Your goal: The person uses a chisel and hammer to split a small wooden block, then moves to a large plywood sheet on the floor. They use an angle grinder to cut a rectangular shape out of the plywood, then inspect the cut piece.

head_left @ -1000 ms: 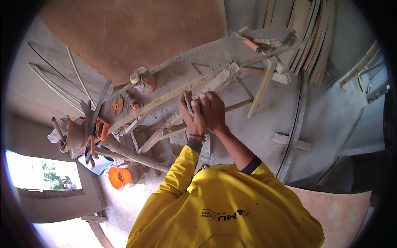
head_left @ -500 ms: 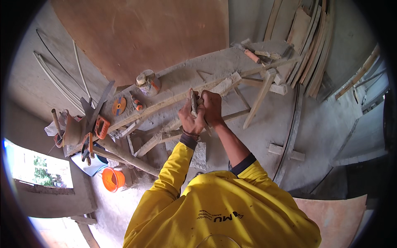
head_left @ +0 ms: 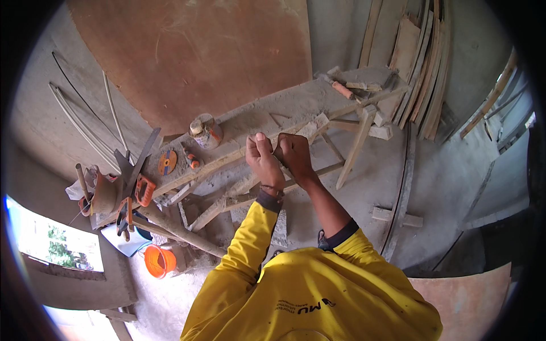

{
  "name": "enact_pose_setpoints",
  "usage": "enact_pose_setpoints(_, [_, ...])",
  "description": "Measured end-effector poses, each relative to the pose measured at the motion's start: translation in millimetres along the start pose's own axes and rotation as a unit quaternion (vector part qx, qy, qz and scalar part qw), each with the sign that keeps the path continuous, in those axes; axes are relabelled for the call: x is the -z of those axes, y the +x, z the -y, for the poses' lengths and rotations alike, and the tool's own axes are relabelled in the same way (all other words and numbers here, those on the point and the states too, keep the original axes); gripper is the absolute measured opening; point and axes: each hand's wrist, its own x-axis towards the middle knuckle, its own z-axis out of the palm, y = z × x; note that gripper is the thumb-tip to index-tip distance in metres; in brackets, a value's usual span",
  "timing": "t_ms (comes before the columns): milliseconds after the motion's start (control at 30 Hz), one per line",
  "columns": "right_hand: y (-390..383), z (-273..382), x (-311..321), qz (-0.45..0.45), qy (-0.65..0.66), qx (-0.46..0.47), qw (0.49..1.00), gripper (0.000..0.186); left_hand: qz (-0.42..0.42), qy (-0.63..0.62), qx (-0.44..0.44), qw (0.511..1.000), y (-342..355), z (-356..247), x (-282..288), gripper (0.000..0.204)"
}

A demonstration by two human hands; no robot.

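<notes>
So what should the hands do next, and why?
Probably lower both hands back toward the wooden strip on the dusty workbench. The left hand and right hand are raised close together above it, pinching something too small to make out, and the strip lies just under them.

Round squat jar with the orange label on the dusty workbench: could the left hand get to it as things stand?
Probably yes: the jar stands uncovered on the workbench, left of the left hand, with nothing between them.

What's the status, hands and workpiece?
Left hand and right hand raised together, fingers closed; contents hidden. Wooden strip lies on bench below. Nothing blocking.
</notes>
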Motion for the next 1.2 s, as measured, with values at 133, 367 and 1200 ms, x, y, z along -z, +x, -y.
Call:
enact_pose_setpoints(133, [5.0,2.0,-3.3,-0.047,0.007,-0.006,0.999,0.031,-0.045,-0.102,-0.033,0.993,9.5,2.1,-8.2,0.034])
enact_pose_setpoints(367, [4.3,20.0,-12.4,-0.136,-0.03,0.064,0.988,0.036,0.032,-0.09,-0.125,0.987,13.0,-7.8,-0.8,0.038])
enact_pose_setpoints(1200, [-11.0,25.8,-3.2,-0.03,-0.005,0.081,0.996,0.039,-0.022,0.247,-0.131,0.96,-25.1,-18.7,15.6,0.054])
